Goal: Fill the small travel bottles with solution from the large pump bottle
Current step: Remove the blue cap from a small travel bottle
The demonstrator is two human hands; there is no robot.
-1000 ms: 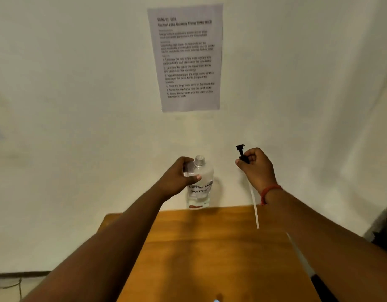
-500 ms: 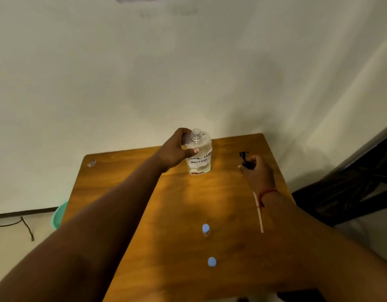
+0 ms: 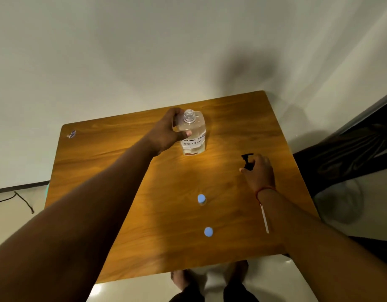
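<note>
wooden table [image 3: 127, 171], open large bottle [image 3: 193, 138], two blue-capped small bottles [image 3: 201, 199], small wrapper [image 3: 71, 134]

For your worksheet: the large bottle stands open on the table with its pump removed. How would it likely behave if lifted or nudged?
The large bottle looks well filled with clear liquid, so probably heavy for its size. Its neck is open, so tipping would likely spill. The left hand grips it high; the smooth clear wall may be slippery.
</note>
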